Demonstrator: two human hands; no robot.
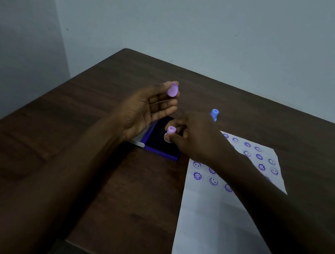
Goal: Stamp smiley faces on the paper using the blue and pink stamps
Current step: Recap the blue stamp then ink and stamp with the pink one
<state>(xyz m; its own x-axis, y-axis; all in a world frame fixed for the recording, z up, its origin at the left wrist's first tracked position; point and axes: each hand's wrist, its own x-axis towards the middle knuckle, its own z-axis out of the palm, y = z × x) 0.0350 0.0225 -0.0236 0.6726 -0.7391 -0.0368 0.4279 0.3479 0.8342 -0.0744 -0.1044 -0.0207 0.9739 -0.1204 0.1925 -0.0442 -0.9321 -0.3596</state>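
My right hand [199, 138] pinches the pink stamp [170, 134] and holds it down on the dark pad of the open purple ink pad [161, 142]. My left hand [145, 108] hovers palm-up above the pad's left side, with the pink stamp cap [172, 89] held at its fingertips. The blue stamp [214, 114] stands upright behind my right hand. The white paper [219, 221] lies to the right, with several purple smiley prints across its far half; my right forearm covers some of them.
Everything rests on a dark wooden table [71, 156] set against pale walls. The ink pad's white lid [138, 143] lies open to its left, under my left hand. The table's near-left edge falls off at the lower left.
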